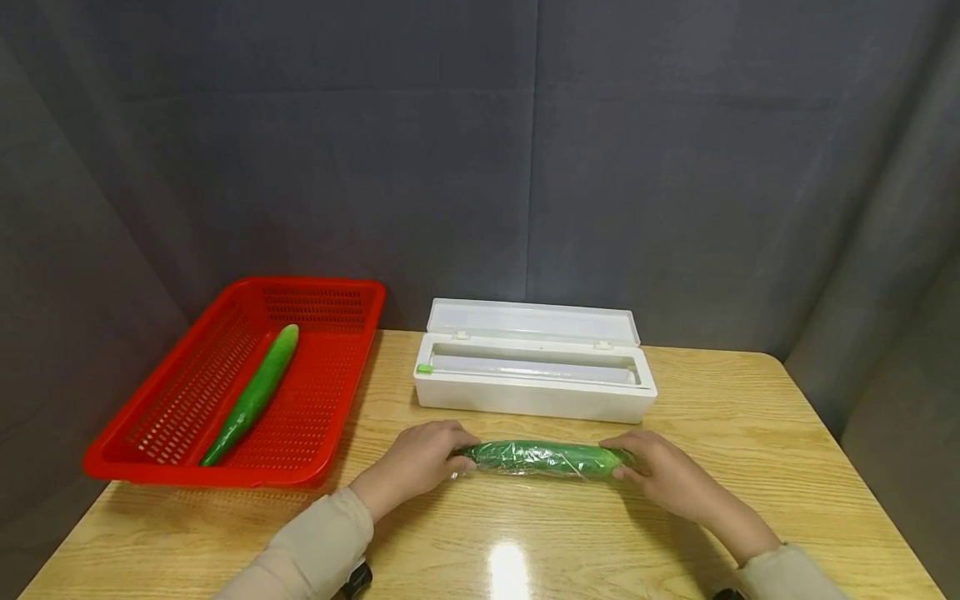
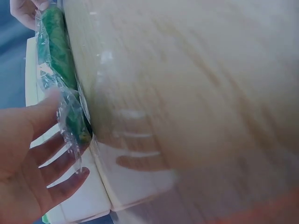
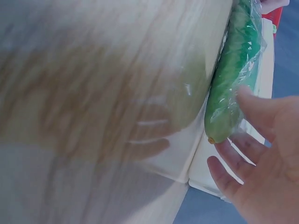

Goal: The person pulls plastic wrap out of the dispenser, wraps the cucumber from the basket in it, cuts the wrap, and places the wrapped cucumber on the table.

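Although clear film [image 2: 70, 109] already lies around much of the long green cucumber [image 1: 542, 457] held between the hands, the wrapping looks well advanced rather than finished. The cucumber lies crosswise at the front of the white box, low over the wooden table [image 1: 750, 450]; whether its full weight rests on the wood I cannot tell. Along its middle the film sits wrinkled and fairly close, while at the left end it bunches loosely past the tip, as the left wrist view shows. How far it covers the right tip is hard to make out.

The left hand [image 1: 426, 457] grips the left end, thumb on one side and fingers on the other. The right hand [image 1: 663, 471] pinches the opposite end in much the same way, thumb against the film and fingers behind the tip. Judging by this, the ends are what remains to be tidied or tucked.

Just beyond, the white box [image 1: 525, 400] stands with its lid [image 1: 532, 319] raised, a film roll [image 1: 525, 367] inside and a green piece [image 1: 424, 368] at its left end. No strip shows between roll and cucumber, so the cutting seems done; the lid is yet to be lowered.

Farther left, a red basket [image 1: 330, 412] holds a second cucumber [image 1: 255, 398], lying slantwise. It shines, but whether film covers it I cannot tell, so whether it counts as done or left is uncertain.
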The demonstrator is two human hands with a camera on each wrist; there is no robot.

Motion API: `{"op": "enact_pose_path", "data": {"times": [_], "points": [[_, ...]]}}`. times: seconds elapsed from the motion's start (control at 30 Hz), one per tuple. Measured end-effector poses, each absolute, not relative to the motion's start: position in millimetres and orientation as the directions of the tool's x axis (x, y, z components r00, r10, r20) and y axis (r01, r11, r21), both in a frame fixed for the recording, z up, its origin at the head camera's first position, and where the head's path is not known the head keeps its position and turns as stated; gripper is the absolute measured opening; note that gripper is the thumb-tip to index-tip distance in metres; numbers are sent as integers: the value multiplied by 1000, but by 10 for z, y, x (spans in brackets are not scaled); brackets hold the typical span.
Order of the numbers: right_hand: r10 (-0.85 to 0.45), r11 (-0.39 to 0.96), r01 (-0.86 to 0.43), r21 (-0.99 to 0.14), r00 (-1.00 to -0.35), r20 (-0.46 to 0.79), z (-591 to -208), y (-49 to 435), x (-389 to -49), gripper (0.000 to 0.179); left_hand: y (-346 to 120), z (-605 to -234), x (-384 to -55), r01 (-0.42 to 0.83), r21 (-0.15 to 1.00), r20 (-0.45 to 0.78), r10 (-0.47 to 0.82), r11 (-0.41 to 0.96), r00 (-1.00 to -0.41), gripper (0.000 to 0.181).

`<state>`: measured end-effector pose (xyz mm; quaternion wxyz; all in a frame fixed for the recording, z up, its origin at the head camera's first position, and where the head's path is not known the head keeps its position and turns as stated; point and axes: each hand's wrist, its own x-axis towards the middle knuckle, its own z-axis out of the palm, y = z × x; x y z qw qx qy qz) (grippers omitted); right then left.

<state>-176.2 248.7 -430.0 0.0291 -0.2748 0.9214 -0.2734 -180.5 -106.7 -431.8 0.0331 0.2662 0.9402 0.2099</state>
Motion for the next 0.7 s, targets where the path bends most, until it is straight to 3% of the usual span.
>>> {"op": "enact_pose_path", "data": {"times": [0.33,0.53,0.7], "points": [[-498,717,-437,-543,-866,39,-4255,2479,-1782,32,-1060,-4288,-1868,461,437,-15,519,772,-855,30],[-458,750,-433,-500,-885,79,-4263,2465,-1785,20,-1041,-4284,-1911,484,389,46,508,784,-860,17],[-450,760,-413,-502,-892,52,-4271,2464,-1799,28,-1047,-4302,-1918,504,345,88,507,792,-858,17]]}}
